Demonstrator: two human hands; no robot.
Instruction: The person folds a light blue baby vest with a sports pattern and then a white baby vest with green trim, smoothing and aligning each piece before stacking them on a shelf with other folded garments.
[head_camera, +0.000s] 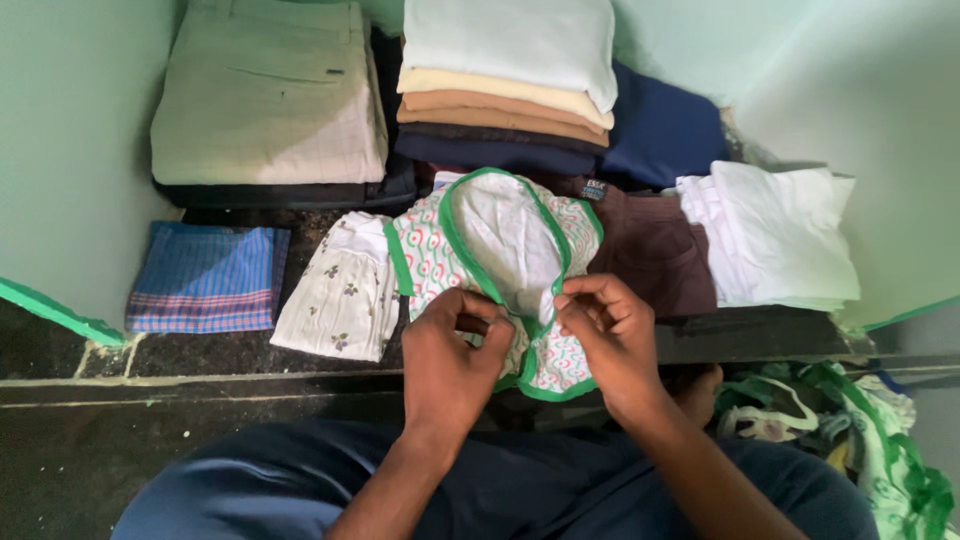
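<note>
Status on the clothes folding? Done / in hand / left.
Done: folded stacks sit on the shelf, the tall pile, beige trousers, checked blue cloth, floral piece, white pile. In hand: left hand and right hand pinch the green-trimmed patterned garment, unfolded. Left: a loose heap of clothes at lower right.

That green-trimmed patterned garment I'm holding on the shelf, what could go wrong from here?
1. Both hands, left hand and right hand, pinch only the green-trimmed garment at its front edge, which overhangs the shelf edge; it might slide off.
2. It overlaps the floral cloth beside it, so tugging could drag that out of shape.
</note>
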